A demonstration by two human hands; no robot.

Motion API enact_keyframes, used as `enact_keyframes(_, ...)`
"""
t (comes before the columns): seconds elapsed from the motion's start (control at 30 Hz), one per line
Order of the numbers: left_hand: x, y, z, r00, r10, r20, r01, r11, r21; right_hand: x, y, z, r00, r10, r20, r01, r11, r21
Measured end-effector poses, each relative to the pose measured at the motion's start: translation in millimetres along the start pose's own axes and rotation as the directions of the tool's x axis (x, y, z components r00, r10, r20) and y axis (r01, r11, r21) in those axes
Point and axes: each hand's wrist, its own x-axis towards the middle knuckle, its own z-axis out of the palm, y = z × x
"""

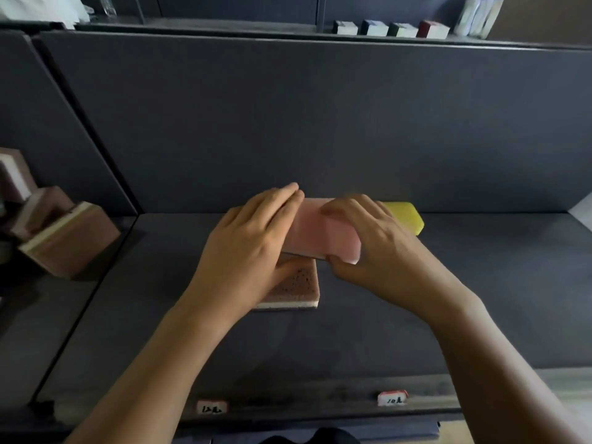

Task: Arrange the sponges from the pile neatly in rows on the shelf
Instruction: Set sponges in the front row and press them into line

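The pink sponge lies between the hands: left hand presses its 9 o'clock side with straight fingers, right hand pinches its 3 o'clock end (yellow sponge at 2 o'clock)

Forearms extended forward; left hand flat, fingers straight; right hand curled, fingers pinching pink sponge
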Motion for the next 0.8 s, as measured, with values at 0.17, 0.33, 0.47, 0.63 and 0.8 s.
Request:
enact_keyframes(0.17, 3, -8, 1, 0.999, -0.022, 0.042, 0.025, 0.998, -0.063, 9, -7, 7, 1.000, -0.004, 0.028, 0.002, 0.997, 0.072)
enact_keyframes(0.33, 7, -17, -1, 0.997, -0.020, 0.080, 0.026, 0.997, -0.066, 19, -3, 10, 0.998, -0.027, 0.058, 0.024, 0.998, 0.051)
enact_keyframes(0.47, 12, -28, -2, 0.993, -0.057, 0.100, 0.063, 0.996, -0.063, 26, 6, 3, 0.996, -0.028, 0.085, 0.027, 1.000, 0.009)
enact_keyframes(0.63, 19, -46, 5, 0.985, -0.117, 0.123, 0.124, 0.991, -0.051, 41, 23, 7, 0.994, 0.071, 0.084, -0.062, 0.992, -0.107)
enact_keyframes(0.8, 22, -55, 18, 0.974, -0.162, 0.161, 0.175, 0.982, -0.073, 52, 43, 28, 0.983, 0.100, 0.153, -0.072, 0.981, -0.178)
